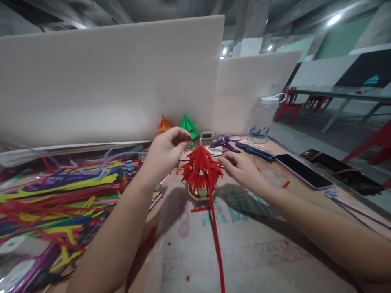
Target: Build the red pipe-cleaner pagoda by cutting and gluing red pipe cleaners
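A small red pagoda (200, 169) built of pipe cleaners stands in front of me, with two fringed roof tiers on a pale base (201, 194). A pale stick end shows at its peak. One long red pipe cleaner (216, 240) runs from the roof down across the table toward me. My left hand (171, 148) is beside the peak on the left, fingertips pinched; anything between them is too small to make out. At the right edge of the upper roof, my right hand (240, 165) has thumb and forefinger closed, their contents unclear.
Many coloured pipe cleaners (61, 195) lie heaped at left, near a power strip (27, 268). Behind stand orange (163, 123) and green (187, 125) pagodas. A blue glue gun (226, 143), pliers-like blue tool (255, 151), phone (304, 171) and water bottle (262, 122) are at right.
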Demonstrator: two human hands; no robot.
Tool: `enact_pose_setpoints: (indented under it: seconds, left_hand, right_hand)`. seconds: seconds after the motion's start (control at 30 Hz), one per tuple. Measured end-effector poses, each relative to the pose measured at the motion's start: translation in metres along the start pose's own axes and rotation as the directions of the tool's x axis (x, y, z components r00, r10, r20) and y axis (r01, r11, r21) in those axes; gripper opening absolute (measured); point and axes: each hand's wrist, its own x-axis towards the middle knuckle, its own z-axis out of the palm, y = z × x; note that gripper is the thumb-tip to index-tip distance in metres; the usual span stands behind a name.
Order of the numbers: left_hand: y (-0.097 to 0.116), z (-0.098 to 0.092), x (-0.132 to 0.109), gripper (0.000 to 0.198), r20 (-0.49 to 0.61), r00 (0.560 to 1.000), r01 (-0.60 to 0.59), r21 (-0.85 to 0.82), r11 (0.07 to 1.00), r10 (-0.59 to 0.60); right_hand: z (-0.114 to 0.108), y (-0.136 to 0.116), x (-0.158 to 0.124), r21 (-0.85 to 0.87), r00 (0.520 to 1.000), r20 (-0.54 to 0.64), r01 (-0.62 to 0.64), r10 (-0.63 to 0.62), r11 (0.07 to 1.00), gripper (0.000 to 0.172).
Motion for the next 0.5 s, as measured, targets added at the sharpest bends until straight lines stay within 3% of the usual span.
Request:
enact_pose_setpoints:
  seconds: [0.1, 0.27, 0.37, 0.43, 0.5]
  left_hand:
    - [0.002, 0.003, -0.002, 0.014, 0.022, 0.998, -0.064, 0.047, 0.997, 0.063]
    - [0.015, -0.009, -0.003, 0.022, 0.059, 0.996, -0.081, 0.224, 0.971, 0.069]
    - [0.008, -0.052, -0.012, 0.024, 0.145, 0.989, -0.048, 0.377, 0.925, -0.008]
    - [-0.009, -0.098, -0.03, 0.022, 0.208, 0.974, -0.021, 0.479, 0.877, -0.09]
    - [-0.031, -0.152, -0.056, 0.01, 0.155, 0.965, 0.103, 0.515, 0.851, -0.21]
  right_hand:
    - [0.009, 0.02, -0.003, -0.113, 0.986, -0.163, 0.012, -0.03, 0.994, 0.037]
    - [0.022, 0.05, -0.001, -0.11, 0.974, -0.223, -0.002, -0.023, 0.994, 0.032]
    - [0.025, 0.06, 0.002, -0.124, 0.975, -0.222, -0.027, -0.002, 0.992, 0.033]
    - [0.027, 0.065, 0.003, -0.133, 0.976, -0.218, -0.038, 0.008, 0.99, 0.035]
    - [0.028, 0.068, 0.004, -0.138, 0.978, -0.209, -0.042, 0.013, 0.989, 0.036]
